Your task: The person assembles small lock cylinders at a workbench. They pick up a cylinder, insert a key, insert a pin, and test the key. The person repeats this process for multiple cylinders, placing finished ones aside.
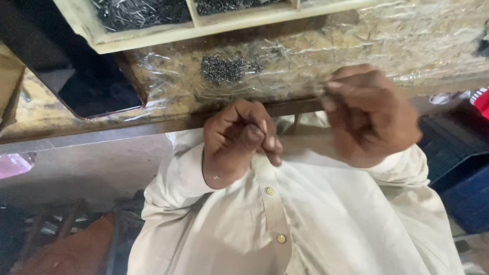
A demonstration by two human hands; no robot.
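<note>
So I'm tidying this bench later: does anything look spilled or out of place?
Yes: a loose heap of small dark metal pieces lies on the plastic-covered benchtop, outside the compartment tray that holds similar pieces. The plastic is wrinkled. Nothing else stands out.

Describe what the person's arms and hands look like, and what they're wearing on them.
Both hands are bare, no gloves or rings visible. The left hand and right hand emerge from long, loose cream sleeves of a shirt with a front placket and small round buttons. The right hand is motion-blurred.
</note>
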